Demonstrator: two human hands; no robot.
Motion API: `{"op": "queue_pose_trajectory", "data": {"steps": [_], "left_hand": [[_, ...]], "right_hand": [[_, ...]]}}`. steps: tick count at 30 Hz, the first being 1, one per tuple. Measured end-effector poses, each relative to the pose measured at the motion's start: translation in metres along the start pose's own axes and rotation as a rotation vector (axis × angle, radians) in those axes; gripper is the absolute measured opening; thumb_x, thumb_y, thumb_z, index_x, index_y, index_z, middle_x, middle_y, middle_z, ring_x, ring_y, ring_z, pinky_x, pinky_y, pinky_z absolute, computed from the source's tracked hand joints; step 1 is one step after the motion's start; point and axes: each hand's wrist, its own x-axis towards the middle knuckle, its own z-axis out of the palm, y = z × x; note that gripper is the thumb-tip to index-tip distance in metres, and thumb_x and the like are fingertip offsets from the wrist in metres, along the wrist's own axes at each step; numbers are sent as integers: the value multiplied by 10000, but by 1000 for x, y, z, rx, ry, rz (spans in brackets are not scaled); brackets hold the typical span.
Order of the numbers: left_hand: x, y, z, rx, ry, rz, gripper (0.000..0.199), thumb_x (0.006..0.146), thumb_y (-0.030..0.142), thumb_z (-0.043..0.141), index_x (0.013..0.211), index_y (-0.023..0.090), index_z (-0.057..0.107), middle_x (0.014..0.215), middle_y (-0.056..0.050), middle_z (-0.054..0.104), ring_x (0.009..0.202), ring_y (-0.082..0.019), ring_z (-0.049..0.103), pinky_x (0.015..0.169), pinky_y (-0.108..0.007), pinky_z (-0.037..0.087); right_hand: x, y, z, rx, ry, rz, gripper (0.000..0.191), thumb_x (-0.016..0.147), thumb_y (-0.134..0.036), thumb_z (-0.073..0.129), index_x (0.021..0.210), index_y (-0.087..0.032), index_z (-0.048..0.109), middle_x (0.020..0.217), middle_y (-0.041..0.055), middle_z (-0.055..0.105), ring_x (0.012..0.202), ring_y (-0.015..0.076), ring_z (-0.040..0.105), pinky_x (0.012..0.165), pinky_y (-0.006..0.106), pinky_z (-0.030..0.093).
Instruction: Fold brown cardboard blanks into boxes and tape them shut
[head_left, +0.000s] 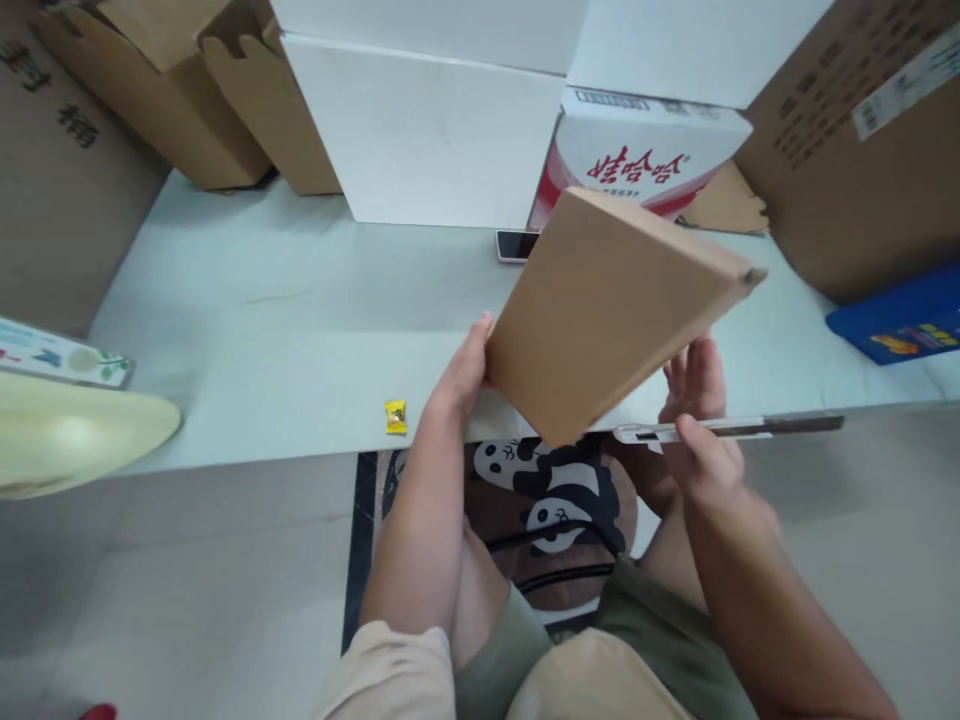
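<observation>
A closed brown cardboard box (600, 310) is tilted up above the table's front edge. My left hand (463, 372) grips its left side, the fingers going behind it and out of sight. Under the box's right side, my right hand (709, 455) is closed on a slim white utility knife (727, 428), the thumb pressed along it. The knife lies nearly level, and its darker, thinner end points right. Some of the right fingers are raised beside the lower right edge of the box. Whether they touch it, I cannot tell.
On the pale table (285, 300) lie a yellow-wrapped candy (395, 417) and a phone (516, 246), partly behind the box. White boxes (442, 130), a red-and-white carton (637, 145) and open cardboard boxes (172, 110) line the back. A blue package (900, 315) sits at right.
</observation>
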Motion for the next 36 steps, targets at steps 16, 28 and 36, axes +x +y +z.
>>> {"op": "queue_pose_trajectory", "data": {"steps": [16,28,36], "left_hand": [[-1,6,-20,512,275,158,372,878,444,633,1150,195,686,1219,-174,698,1117,-302,685,965,-467,549],[4,13,-7,491,219,674,325,909,285,484,1107,259,739,1370,-66,633,1395,-261,501,1280,-506,259],[1,13,10,532,336,632,328,942,296,434,1098,259,719,1383,-47,628,1352,-269,531,1279,-529,237]], "right_hand": [[58,2,18,-204,-281,100,388,863,-294,610,1228,-310,742,1547,1,534,1474,308,451,1256,577,307],[34,8,25,-38,-201,64,309,929,-419,611,1183,-291,730,1511,43,570,1414,256,530,1194,505,422],[-23,18,-18,53,151,471,344,882,-565,605,930,-289,406,455,-147,437,304,76,290,325,144,233]]}}
